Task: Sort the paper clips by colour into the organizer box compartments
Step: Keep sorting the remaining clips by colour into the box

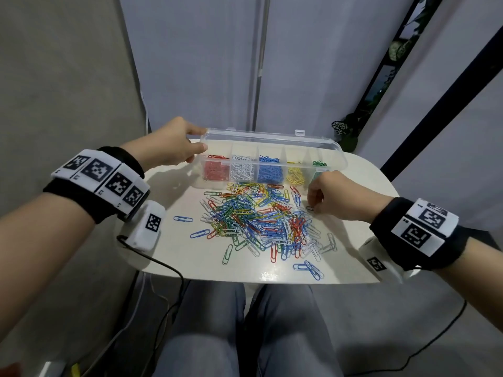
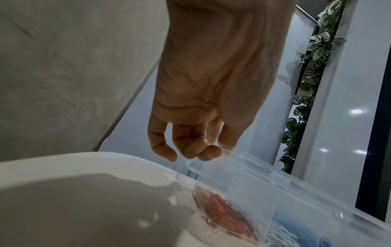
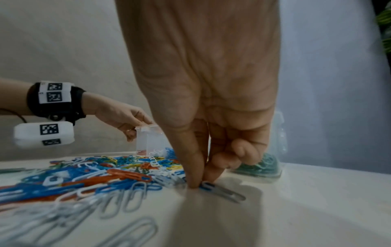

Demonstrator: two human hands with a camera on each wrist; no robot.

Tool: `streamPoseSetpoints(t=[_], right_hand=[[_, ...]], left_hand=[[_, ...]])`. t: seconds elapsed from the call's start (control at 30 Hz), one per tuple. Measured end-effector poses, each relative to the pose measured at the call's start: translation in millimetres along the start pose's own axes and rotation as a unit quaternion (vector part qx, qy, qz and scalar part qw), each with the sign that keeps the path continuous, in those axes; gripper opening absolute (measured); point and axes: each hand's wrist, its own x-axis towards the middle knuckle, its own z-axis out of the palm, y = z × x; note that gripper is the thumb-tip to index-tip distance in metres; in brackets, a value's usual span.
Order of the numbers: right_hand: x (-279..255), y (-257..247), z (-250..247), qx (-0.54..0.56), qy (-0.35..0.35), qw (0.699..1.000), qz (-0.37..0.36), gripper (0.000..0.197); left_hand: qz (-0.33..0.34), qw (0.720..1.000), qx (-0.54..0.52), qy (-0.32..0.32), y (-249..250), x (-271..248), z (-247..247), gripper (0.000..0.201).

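Nearest us, at six o'clock, our knees (image 1: 242, 330) sit under the table (image 1: 168, 257). On it the heap (image 1: 261, 221) of mixed clips spreads across the middle, with blue strays at its near edge. At three o'clock our right hand (image 1: 329, 197) pinches down with thumb and forefinger on a pale clip (image 3: 222, 191) lying flat at the heap's edge, the other fingers curled in. At twelve o'clock stands the open box (image 1: 337, 161), its compartments holding red, white, blue, yellow and green. At ten o'clock our left hand (image 1: 174, 145) grips the box's left end. We judge the sorting partly done: much of the heap remains.
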Motion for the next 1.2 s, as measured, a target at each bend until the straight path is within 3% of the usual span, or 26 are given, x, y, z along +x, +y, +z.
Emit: streamPoseSetpoints(t=[0.33,0.47,0.53,0.63,0.7,0.8,0.9,1.0,1.1,1.2], right_hand=[[-3.5,-3.4,-7.5,0.015,0.001,1.0,-0.003,0.005],[9.8,-0.2,-39.3,0.142,0.126,0.982,-0.002,0.022],[17.9,0.4,-51.0,0.191,0.193,0.962,0.019,0.019],[28.1,-0.9,-56.0,0.21,0.217,0.952,0.046,0.007],[28.6,0.3,-56.5,0.2,0.221,0.953,0.05,0.011],[16.8,1.3,-59.4,0.18,0.178,0.967,0.013,0.011],[-3.3,3.7,-53.9,0.124,0.062,0.99,-0.006,0.017],[-20.6,12.0,-36.1,0.051,-0.054,0.997,0.031,0.049],[-31.3,17.0,-19.2,0.0,-0.114,0.992,0.057,0.077],[-38.7,10.4,-4.9,-0.025,-0.103,0.993,0.043,0.058]], left_hand=[[0.007,1.0,0.018,0.003,2.7,-4.3,-1.1,0.051],[0.008,1.0,0.02,0.006,3.6,-5.9,-0.8,0.051],[0.006,1.0,0.022,0.006,4.8,-6.5,-0.6,0.05],[0.004,1.0,0.021,0.003,4.9,-6.9,-0.8,0.051],[0.004,1.0,0.022,0.002,5.3,-7.3,-0.6,0.051],[0.006,1.0,0.03,0.005,5.8,-7.8,-0.8,0.051],[0.004,1.0,0.027,0.005,4.7,-6.0,-0.6,0.052],[0.002,1.0,0.015,0.003,2.9,-4.6,0.2,0.052],[0.0,1.0,0.015,0.005,2.6,-5.4,0.6,0.052],[0.001,1.0,0.017,0.005,2.7,-5.7,-0.2,0.051]])
